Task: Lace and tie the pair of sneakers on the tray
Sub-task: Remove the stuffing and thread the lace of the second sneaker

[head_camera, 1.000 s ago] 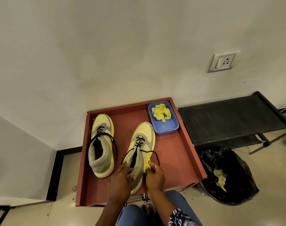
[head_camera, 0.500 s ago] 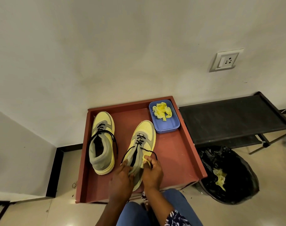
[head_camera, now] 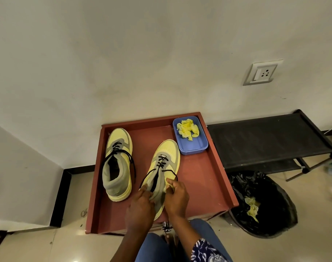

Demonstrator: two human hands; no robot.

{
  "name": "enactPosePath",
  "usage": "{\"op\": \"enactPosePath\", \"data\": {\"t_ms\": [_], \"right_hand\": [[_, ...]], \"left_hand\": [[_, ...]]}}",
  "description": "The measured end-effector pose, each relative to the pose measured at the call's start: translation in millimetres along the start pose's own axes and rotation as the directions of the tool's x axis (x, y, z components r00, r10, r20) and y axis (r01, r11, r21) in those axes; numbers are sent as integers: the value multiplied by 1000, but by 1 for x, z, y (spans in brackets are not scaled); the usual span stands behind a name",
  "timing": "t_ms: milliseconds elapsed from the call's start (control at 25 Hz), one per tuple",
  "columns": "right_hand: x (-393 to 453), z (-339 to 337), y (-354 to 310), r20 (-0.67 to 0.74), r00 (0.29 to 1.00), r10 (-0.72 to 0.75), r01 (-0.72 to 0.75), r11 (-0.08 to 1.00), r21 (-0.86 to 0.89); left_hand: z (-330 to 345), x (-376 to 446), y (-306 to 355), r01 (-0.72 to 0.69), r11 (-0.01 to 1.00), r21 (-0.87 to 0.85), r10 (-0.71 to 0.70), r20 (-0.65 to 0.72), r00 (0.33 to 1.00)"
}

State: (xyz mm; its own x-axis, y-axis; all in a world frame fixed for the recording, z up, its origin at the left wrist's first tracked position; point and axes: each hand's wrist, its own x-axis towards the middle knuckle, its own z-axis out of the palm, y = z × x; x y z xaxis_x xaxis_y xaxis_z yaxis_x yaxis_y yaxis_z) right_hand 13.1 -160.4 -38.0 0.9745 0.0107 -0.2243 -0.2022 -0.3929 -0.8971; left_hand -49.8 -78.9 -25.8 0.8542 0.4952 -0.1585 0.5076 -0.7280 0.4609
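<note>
Head view: pinching black lace [head_camera: 169, 171] ends in left hand [head_camera: 140, 207] and right hand [head_camera: 177, 195] over near sneaker [head_camera: 164, 167], risking slack crossings loosening or an end slipping out of its eyelet.

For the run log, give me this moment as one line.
stage: lacing | left hand and right hand: gripping right sneaker collar | left sneaker: laces loose | both on tray

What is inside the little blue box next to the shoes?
Crumpled yellow paper lies in the blue box, heaped toward its far end. The near part of the box floor shows bare. Anything beneath the heap is covered, so it cannot be seen.
</note>
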Motion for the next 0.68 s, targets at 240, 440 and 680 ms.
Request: {"op": "enactPosePath", "data": {"t_ms": [240,440,680], "right_hand": [[-27,-9,19,143,980,138,-148,987,60],[4,-32,16,151,965,215,-228,970,79],[67,-43,-11,9,980,196,-196,972,128]], "left_hand": [[2,1,7,54,998,23,-55,5,998],[6,12,21,58,994,93,-56,-21,998],[10,3,28,-23,981,194,49,-129,990]]}}
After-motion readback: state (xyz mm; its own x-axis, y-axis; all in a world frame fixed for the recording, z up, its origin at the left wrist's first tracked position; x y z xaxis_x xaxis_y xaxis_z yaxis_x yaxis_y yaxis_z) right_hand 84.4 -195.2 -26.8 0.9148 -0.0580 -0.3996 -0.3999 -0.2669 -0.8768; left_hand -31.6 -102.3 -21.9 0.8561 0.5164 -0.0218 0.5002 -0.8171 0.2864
